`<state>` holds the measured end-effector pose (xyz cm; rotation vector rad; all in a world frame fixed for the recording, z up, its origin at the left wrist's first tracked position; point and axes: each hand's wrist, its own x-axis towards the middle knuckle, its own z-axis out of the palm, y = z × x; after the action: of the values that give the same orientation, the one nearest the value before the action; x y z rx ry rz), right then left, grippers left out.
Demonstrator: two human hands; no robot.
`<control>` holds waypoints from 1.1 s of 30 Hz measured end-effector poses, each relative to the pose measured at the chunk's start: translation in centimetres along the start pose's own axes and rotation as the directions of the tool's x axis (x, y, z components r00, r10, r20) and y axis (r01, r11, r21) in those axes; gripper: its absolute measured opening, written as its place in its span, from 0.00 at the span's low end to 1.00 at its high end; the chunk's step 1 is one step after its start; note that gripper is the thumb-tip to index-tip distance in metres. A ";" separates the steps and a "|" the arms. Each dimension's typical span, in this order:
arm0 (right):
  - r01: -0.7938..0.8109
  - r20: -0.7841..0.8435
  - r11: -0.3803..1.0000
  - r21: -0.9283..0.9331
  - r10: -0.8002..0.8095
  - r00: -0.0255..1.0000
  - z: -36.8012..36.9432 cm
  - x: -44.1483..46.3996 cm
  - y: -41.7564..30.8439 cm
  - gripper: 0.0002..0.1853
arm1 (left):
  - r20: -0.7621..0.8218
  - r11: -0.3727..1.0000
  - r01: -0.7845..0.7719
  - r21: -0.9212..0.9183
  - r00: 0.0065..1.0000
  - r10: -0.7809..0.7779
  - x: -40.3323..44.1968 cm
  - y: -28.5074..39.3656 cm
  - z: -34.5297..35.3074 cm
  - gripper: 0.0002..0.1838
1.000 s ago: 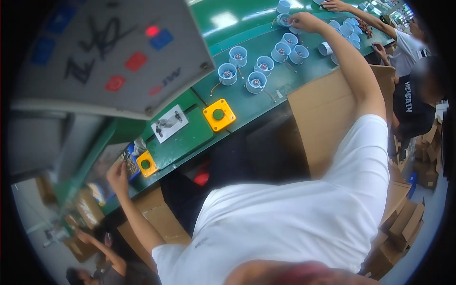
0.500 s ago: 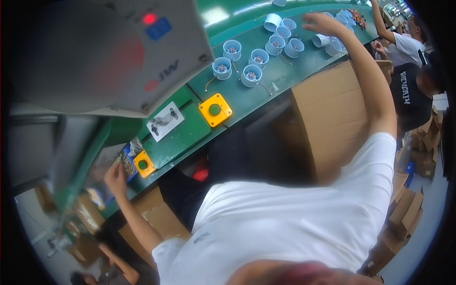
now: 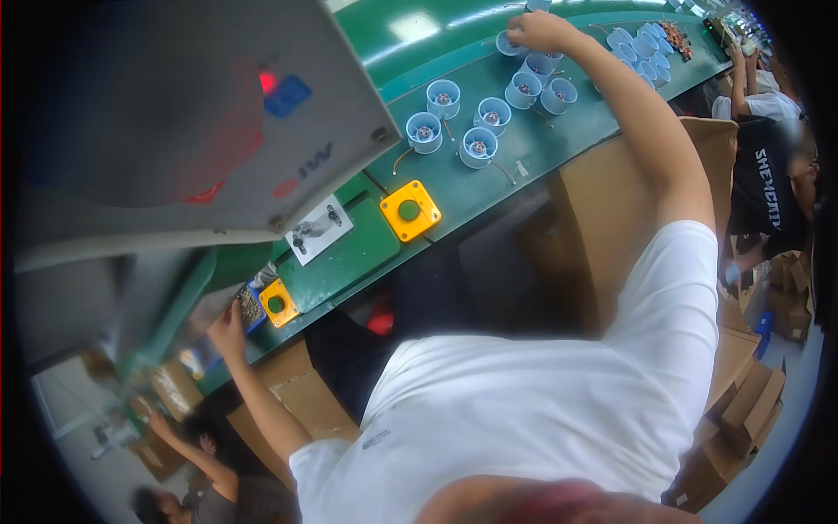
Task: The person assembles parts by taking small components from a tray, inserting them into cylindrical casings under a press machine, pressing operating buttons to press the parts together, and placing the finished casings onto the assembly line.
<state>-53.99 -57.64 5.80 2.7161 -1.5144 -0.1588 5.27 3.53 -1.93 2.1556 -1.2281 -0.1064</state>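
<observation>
My right hand [image 3: 543, 33] reaches to the far side of the green bench, its fingers closed on the rim of a light-blue round housing [image 3: 507, 45]. Several similar housings stand nearby, such as one in front [image 3: 479, 148], with fan-like centres and thin wires trailing out. On the left, my left hand [image 3: 229, 332] is beside a blue tray [image 3: 256, 321] of small metal parts. Its fingers are drawn together, and whatever they may hold is too small to make out.
A grey machine head [image 3: 323, 113] with a red light overhangs the left side. Below it are a white fixture plate [image 3: 321, 231] and two yellow boxes with green buttons [image 3: 410, 210] [image 3: 278, 303]. Cardboard boxes [image 3: 611, 210] stand at the bench edge. Other people work at both sides.
My right hand has moved left and down onto the light-blue housing, which now shows its opening upward. My left hand stays by the tray. The whole view has shifted slightly.
</observation>
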 end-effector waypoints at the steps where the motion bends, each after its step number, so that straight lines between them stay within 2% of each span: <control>1: 0.060 0.061 0.997 0.044 -0.063 0.996 1.0 0.9 1.2 0.22 | -0.037 0.999 -0.026 -0.022 0.999 0.025 0.0 -0.7 0.3 0.08; 3: 0.177 0.173 0.974 0.140 -0.200 0.964 1.7 1.9 2.3 0.22 | -0.076 0.998 -0.051 -0.045 0.996 0.048 0.2 -2.3 0.7 0.08; 4: 0.179 0.173 0.974 0.138 -0.202 0.964 1.9 1.8 2.3 0.22 | -0.098 0.995 -0.096 0.034 0.990 0.099 0.3 -3.2 0.6 0.08; 6: 0.212 0.080 0.947 0.241 -0.237 0.968 1.3 0.3 1.5 0.22 | -0.129 0.966 -0.175 0.191 0.971 0.202 0.2 -4.0 0.6 0.08; 8: 0.226 0.036 0.931 0.285 -0.246 0.969 0.5 -0.1 1.9 0.22 | -0.128 0.966 -0.172 0.195 0.972 0.199 -0.3 -3.9 0.6 0.08; 11: 0.290 -0.306 0.847 0.446 -0.161 0.939 -1.0 -0.7 5.4 0.20 | -0.096 0.957 -0.209 0.199 0.968 0.232 0.6 -1.6 0.4 0.09; 13: 0.085 -0.174 0.953 0.291 -0.034 0.984 -7.2 -4.5 7.4 0.21 | -0.028 0.988 -0.124 0.094 0.992 0.127 0.1 0.9 -0.1 0.09; 14: 0.060 -0.171 0.956 0.287 -0.011 0.985 -7.0 -6.0 8.6 0.21 | -0.004 0.996 -0.073 0.043 0.997 0.073 0.3 1.5 -0.1 0.09; 16: -0.060 0.006 0.978 0.199 0.060 0.998 -5.4 -9.3 12.1 0.22 | 0.006 0.995 -0.085 0.046 0.996 0.085 0.6 1.3 -0.4 0.10; 19: -0.178 0.258 0.984 0.026 0.165 0.952 -2.7 -11.9 15.9 0.24 | 0.002 0.996 -0.064 0.063 0.998 0.064 0.0 1.2 0.0 0.10; 20: -0.174 0.257 0.985 0.023 0.162 0.953 -1.7 -11.9 15.5 0.24 | 0.018 0.997 -0.034 0.074 0.999 0.032 -0.2 1.4 -0.2 0.10; 22: -0.009 0.020 1.000 -0.004 0.009 1.000 0.7 -12.8 14.1 0.27 | 0.063 0.995 0.003 0.104 0.998 -0.010 0.5 1.7 -0.5 0.10; 24: -0.037 0.040 0.995 -0.089 0.041 0.998 3.2 -10.8 15.3 0.28 | 0.069 0.994 -0.031 0.102 0.997 0.024 0.4 1.0 -0.4 0.10; 26: 0.012 0.201 0.976 -0.219 0.033 0.979 3.7 -8.7 16.8 0.32 | 0.042 0.994 -0.050 0.094 0.998 0.046 0.4 0.3 -0.2 0.10; 27: -0.005 0.199 0.976 -0.216 0.049 0.979 3.7 -9.1 17.4 0.32 | 0.049 0.994 -0.066 0.092 0.997 0.061 0.7 0.6 -0.1 0.10; 30: -0.142 0.103 0.990 0.016 0.140 0.985 3.3 -8.6 18.2 0.19 | 0.008 0.997 -0.071 0.020 0.997 0.071 0.1 1.3 -0.2 0.10; 31: -0.135 0.100 0.991 0.011 0.134 0.986 3.2 -8.7 19.0 0.19 | 0.002 0.998 -0.065 0.017 0.998 0.065 0.0 1.4 -0.2 0.10; 32: 0.039 -0.058 0.992 0.123 -0.033 0.998 3.2 -10.1 20.2 0.20 | 0.011 0.997 -0.066 0.041 0.998 0.066 0.0 1.4 -0.2 0.10; 33: 0.225 -0.227 0.952 0.208 -0.177 0.958 3.0 -11.9 20.7 0.21 | 0.025 0.995 -0.070 0.067 0.997 0.068 0.1 1.5 -0.4 0.10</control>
<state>-78.00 -58.38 5.20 2.9507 -1.2699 0.3079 4.36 3.11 -0.73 2.1725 -1.3354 -0.0614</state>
